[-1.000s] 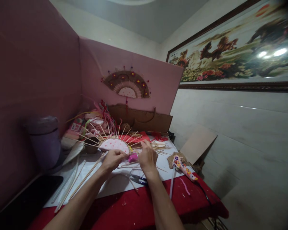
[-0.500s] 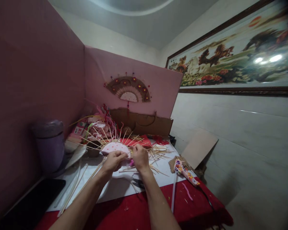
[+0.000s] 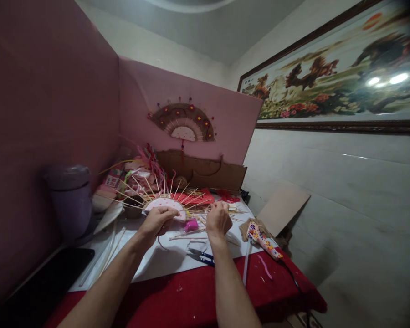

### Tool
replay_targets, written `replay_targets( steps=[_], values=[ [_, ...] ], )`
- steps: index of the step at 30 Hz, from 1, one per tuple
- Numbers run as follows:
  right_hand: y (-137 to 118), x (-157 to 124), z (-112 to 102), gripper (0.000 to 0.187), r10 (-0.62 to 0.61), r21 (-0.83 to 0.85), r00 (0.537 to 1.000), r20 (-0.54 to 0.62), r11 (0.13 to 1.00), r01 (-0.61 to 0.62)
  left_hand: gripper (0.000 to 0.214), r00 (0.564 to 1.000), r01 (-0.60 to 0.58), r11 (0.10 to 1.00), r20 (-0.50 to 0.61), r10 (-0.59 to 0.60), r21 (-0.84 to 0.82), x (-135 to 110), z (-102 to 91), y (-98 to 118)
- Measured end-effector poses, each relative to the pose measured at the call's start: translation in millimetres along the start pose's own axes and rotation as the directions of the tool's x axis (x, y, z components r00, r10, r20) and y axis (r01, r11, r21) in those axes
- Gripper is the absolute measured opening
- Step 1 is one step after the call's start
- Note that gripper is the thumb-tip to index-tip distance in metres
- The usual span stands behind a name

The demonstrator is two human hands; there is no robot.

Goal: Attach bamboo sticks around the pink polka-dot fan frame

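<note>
pink dotted fan piece (image 3: pixel 167 204), red tablecloth (image 3: pixel 177 296), purple jar (image 3: pixel 70 205)

- Sticks (image 3: pixel 190 196): thin bare wood, matt.
- Tablecloth (image 3: pixel 276 291): red cloth, matt.
- Sheet (image 3: pixel 164 262): white paper, smooth.
- Cardboard (image 3: pixel 201 172): brown, matt.
- Wall tiles (image 3: pixel 345 196): glossy, smooth.

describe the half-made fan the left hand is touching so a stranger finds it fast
Start at the pink board behind the red table, then drop to the white sheet below it. There, at the left hand, lies the half-made fan: a pink dotted half-disc with bare sticks radiating out, unlike the finished brown fan up on the board.
</note>
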State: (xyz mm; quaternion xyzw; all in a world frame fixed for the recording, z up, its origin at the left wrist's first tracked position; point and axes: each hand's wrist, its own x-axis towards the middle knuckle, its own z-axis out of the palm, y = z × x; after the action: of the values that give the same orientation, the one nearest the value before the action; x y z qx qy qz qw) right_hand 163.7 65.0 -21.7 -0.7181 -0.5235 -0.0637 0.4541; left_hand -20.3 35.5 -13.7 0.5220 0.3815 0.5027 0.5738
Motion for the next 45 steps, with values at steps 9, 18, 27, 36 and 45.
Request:
replay_targets(
  steps=[9,18,27,36,45],
  values=[
    [-31,-25,-2,0.017,-0.567,0.688,0.793,0.222,0.668,0.285,0.027,0.998,-0.029,0.997,-0.051,0.033,0.071,0,2.4,0],
    [-28,-25,-5,0.012,-0.527,0.551,0.809,0.260,0.769,0.324,0.035,0.995,-0.079,0.996,-0.059,0.081,0.035,1,2.0,-1],
    [-31,-26,-13,0.013,-0.512,0.376,0.819,0.257,0.834,0.404,0.032,0.993,-0.104,0.977,-0.029,0.111,0.187,1,2.9,-2],
    [-31,-26,-11,0.015,-0.544,0.521,0.779,0.312,0.783,0.338,0.037,0.998,-0.069,0.988,0.003,0.069,0.136,0,4.0,1],
    [-31,-27,-13,0.010,-0.599,0.430,0.734,0.319,0.782,0.451,0.036,0.986,-0.106,0.941,-0.090,0.141,0.323,5,3.6,-5]
  ],
)
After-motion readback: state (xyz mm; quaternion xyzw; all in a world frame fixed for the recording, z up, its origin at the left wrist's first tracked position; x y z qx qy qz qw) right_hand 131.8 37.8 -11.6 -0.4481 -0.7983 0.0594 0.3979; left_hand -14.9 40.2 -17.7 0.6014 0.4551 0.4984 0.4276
